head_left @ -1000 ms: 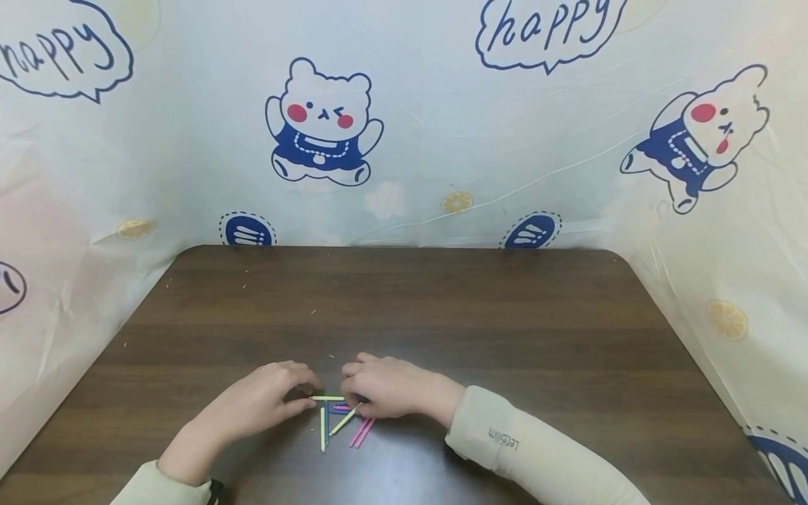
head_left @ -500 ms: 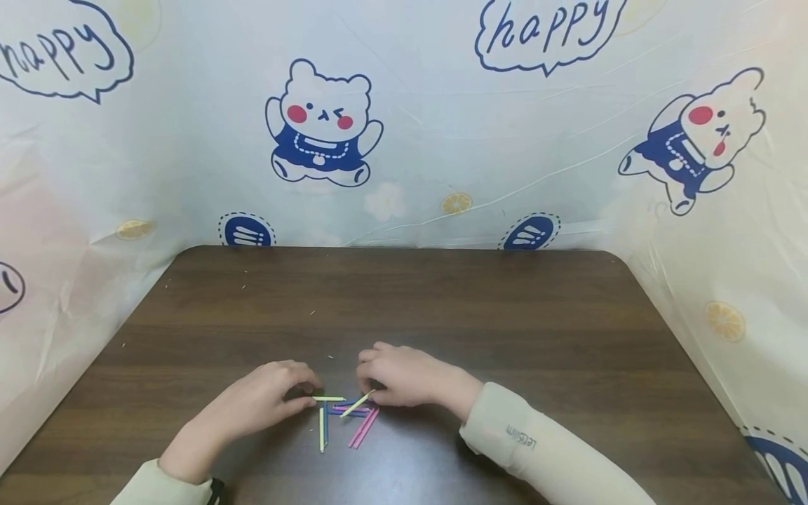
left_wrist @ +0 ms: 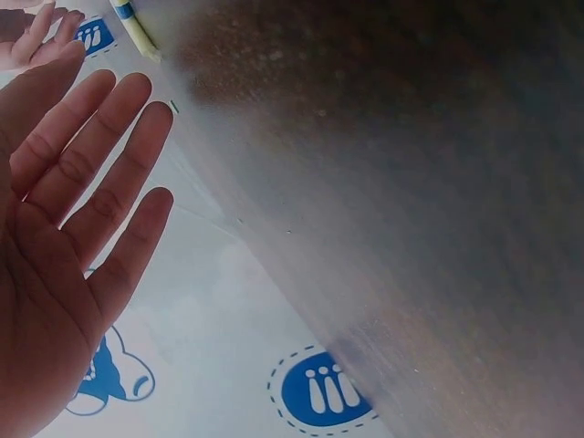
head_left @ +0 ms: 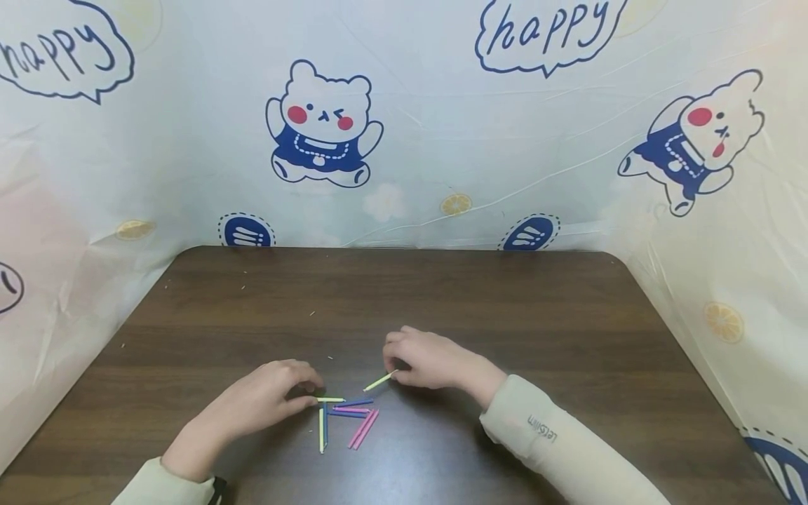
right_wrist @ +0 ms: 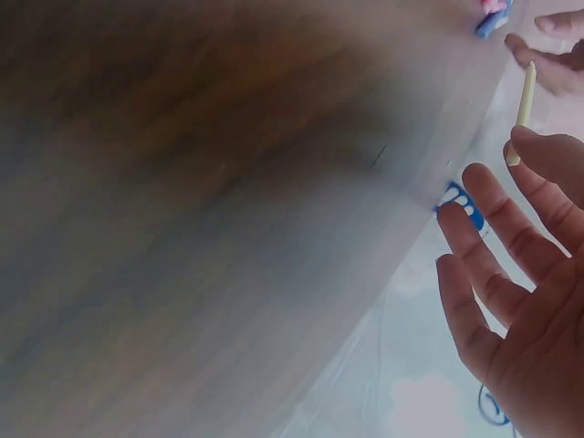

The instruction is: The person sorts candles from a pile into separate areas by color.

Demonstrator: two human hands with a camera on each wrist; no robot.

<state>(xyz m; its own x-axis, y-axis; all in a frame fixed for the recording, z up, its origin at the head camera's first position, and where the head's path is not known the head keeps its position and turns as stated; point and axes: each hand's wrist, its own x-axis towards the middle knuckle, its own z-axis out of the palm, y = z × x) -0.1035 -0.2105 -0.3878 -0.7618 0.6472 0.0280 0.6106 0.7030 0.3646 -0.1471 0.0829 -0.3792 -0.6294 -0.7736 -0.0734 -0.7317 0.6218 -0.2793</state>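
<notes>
My right hand (head_left: 423, 359) pinches a thin yellow candle-like stick (head_left: 379, 381) between thumb and index finger, its other fingers spread. This stick (right_wrist: 526, 105) has a small narrow tip in the right wrist view. My left hand (head_left: 278, 389) rests by the left end of another yellow stick (head_left: 331, 400), thumb right at that end; the left wrist view shows its fingers fairly straight. Blue sticks (head_left: 355, 402) and a pink stick (head_left: 350, 409) lie to the right of it. Below, a yellow stick (head_left: 321, 431) stands beside a blue stick (head_left: 326, 424); two pink sticks (head_left: 362, 429) slant side by side.
The dark wooden table (head_left: 404, 294) has rounded far corners and a few tiny pale bits on it. A printed sheet (head_left: 416, 140) with bears rises behind it and at both sides.
My right hand has lifted the yellow stick off the group and moved it back and to the right, uncovering the blue and pink sticks. My left hand has hardly moved.
</notes>
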